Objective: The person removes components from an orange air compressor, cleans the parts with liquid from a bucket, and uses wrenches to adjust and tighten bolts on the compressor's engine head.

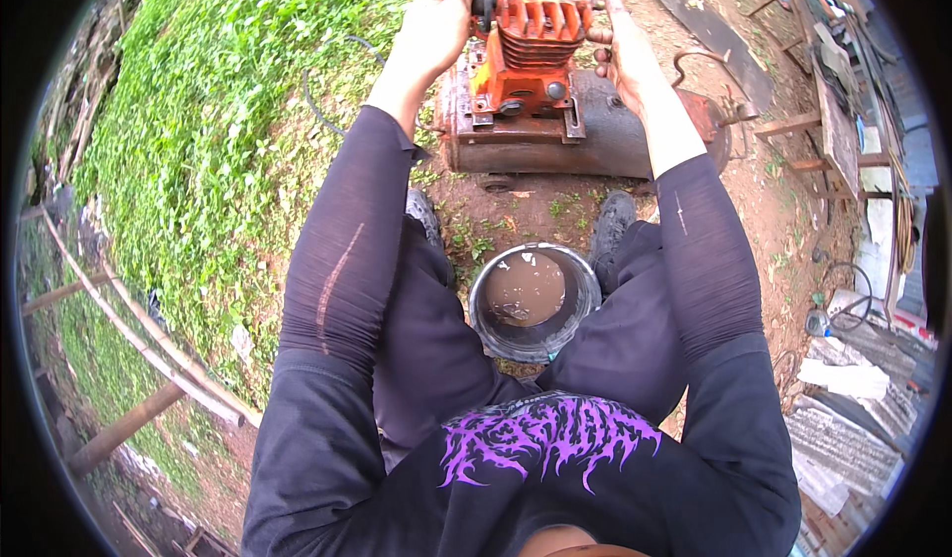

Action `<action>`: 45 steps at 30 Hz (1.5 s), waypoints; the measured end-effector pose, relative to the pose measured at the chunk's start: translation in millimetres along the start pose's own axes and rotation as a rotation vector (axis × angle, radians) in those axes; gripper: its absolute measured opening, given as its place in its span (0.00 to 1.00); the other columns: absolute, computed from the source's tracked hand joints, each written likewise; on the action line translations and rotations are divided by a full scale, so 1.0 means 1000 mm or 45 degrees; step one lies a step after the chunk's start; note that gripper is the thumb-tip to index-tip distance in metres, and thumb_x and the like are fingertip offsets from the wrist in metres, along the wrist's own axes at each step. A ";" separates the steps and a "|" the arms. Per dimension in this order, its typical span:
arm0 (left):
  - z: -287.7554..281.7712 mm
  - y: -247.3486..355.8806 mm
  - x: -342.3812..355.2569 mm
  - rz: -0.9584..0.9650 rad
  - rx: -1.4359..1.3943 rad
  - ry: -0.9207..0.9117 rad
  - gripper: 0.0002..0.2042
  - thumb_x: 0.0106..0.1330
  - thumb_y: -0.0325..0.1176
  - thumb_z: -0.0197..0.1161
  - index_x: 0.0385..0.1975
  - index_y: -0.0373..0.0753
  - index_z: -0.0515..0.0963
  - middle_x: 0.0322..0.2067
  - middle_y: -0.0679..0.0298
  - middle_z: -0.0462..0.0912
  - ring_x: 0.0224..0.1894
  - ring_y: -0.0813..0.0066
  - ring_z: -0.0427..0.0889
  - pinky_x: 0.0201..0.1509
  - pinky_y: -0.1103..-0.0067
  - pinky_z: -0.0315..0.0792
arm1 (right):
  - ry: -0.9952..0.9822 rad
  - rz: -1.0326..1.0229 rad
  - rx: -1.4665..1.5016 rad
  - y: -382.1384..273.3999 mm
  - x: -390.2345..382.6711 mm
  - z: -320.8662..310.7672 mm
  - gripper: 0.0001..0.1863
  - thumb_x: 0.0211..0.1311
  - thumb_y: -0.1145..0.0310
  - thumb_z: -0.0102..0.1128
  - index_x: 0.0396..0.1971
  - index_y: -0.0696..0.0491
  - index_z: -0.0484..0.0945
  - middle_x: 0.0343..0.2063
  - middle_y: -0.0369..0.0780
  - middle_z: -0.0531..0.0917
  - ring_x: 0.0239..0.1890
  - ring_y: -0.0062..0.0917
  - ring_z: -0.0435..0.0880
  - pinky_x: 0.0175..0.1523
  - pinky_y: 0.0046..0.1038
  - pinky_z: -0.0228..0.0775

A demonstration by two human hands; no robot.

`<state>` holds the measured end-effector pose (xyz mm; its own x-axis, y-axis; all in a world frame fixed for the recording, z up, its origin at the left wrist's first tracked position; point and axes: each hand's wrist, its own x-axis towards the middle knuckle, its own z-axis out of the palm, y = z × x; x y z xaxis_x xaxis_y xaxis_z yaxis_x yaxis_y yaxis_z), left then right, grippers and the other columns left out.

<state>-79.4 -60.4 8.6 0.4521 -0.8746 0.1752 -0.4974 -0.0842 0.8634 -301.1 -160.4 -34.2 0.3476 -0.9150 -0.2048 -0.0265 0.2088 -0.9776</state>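
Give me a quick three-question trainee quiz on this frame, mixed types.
1. True or false: both hands are on the orange finned pump head.
2. Multiple choice: the bucket between the person's legs holds A) clear water, B) muddy brown liquid, C) nothing.
3. Short answer: what does the orange pump head sit on?

Key
1. True: the left hand grips its left side at a dark knob and the right hand rests against its right side.
2. B.
3. A rusty metal tank lying on bare dirt beside the grass.
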 end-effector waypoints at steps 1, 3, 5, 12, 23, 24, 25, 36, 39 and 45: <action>0.001 -0.007 0.006 0.096 0.053 0.021 0.26 0.77 0.50 0.45 0.28 0.32 0.78 0.22 0.51 0.79 0.29 0.57 0.80 0.39 0.67 0.73 | -0.039 -0.051 0.035 -0.001 0.006 0.005 0.29 0.66 0.34 0.52 0.42 0.48 0.75 0.28 0.29 0.71 0.26 0.13 0.69 0.28 0.20 0.62; 0.001 -0.002 0.002 0.042 -0.138 0.085 0.24 0.77 0.45 0.46 0.25 0.32 0.75 0.19 0.57 0.75 0.25 0.68 0.73 0.34 0.70 0.68 | -0.113 -0.129 0.042 -0.003 0.012 0.016 0.26 0.69 0.40 0.53 0.44 0.50 0.75 0.30 0.32 0.76 0.28 0.12 0.73 0.28 0.20 0.64; 0.001 -0.005 0.007 0.099 -0.173 0.058 0.22 0.76 0.44 0.46 0.25 0.32 0.74 0.19 0.58 0.74 0.24 0.70 0.71 0.33 0.70 0.66 | -0.142 -0.204 0.014 0.000 0.026 0.015 0.24 0.71 0.43 0.53 0.44 0.52 0.75 0.32 0.34 0.79 0.29 0.13 0.76 0.28 0.19 0.64; 0.007 -0.006 0.023 0.057 -0.389 -0.026 0.20 0.75 0.41 0.47 0.26 0.32 0.75 0.18 0.62 0.75 0.22 0.74 0.74 0.29 0.73 0.68 | 0.325 -0.512 -0.519 -0.002 0.036 0.028 0.24 0.67 0.53 0.62 0.39 0.63 0.72 0.33 0.41 0.79 0.33 0.18 0.76 0.35 0.23 0.70; 0.014 -0.001 0.023 0.058 -0.341 -0.051 0.22 0.75 0.45 0.48 0.36 0.28 0.77 0.31 0.47 0.82 0.36 0.59 0.81 0.45 0.68 0.72 | 0.357 -0.737 -0.375 0.012 0.069 0.008 0.14 0.68 0.73 0.58 0.47 0.67 0.72 0.43 0.47 0.84 0.45 0.27 0.84 0.50 0.27 0.78; 0.014 -0.001 0.024 0.048 -0.347 -0.060 0.22 0.75 0.46 0.48 0.37 0.28 0.77 0.32 0.47 0.82 0.37 0.58 0.81 0.46 0.68 0.72 | 0.368 -0.743 -0.380 0.012 0.071 0.007 0.13 0.67 0.73 0.58 0.46 0.66 0.73 0.42 0.46 0.84 0.44 0.26 0.85 0.49 0.27 0.78; 0.015 0.000 0.025 0.037 -0.355 -0.069 0.22 0.75 0.46 0.48 0.37 0.28 0.76 0.32 0.46 0.82 0.37 0.58 0.81 0.46 0.68 0.72 | 0.382 -0.747 -0.387 0.013 0.071 0.004 0.12 0.67 0.73 0.59 0.44 0.66 0.74 0.41 0.46 0.84 0.42 0.26 0.85 0.48 0.26 0.78; 0.006 0.002 0.023 0.109 -0.692 -0.191 0.20 0.74 0.42 0.50 0.40 0.27 0.77 0.33 0.49 0.84 0.38 0.63 0.82 0.45 0.70 0.73 | 0.175 -0.629 0.265 -0.018 0.047 0.022 0.15 0.66 0.76 0.58 0.48 0.71 0.74 0.42 0.49 0.83 0.42 0.29 0.85 0.49 0.28 0.78; 0.010 -0.002 0.025 0.226 -0.605 -0.037 0.19 0.74 0.42 0.51 0.40 0.27 0.77 0.31 0.55 0.83 0.34 0.71 0.80 0.41 0.73 0.73 | 0.208 -0.688 0.257 -0.021 0.058 0.016 0.13 0.67 0.76 0.59 0.46 0.70 0.76 0.41 0.47 0.84 0.41 0.28 0.85 0.48 0.27 0.78; 0.012 -0.004 0.034 0.094 -0.879 -0.172 0.17 0.76 0.41 0.52 0.39 0.30 0.77 0.27 0.64 0.80 0.26 0.81 0.76 0.31 0.79 0.71 | 0.274 -0.753 0.116 -0.012 0.079 0.006 0.09 0.66 0.72 0.63 0.35 0.65 0.79 0.35 0.46 0.87 0.36 0.26 0.87 0.42 0.27 0.80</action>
<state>-71.4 -95.8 5.4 0.3170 -0.9218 0.2233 0.0803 0.2607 0.9621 -267.6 -233.2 -37.8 0.0827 -0.9314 0.3544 0.1954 -0.3335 -0.9223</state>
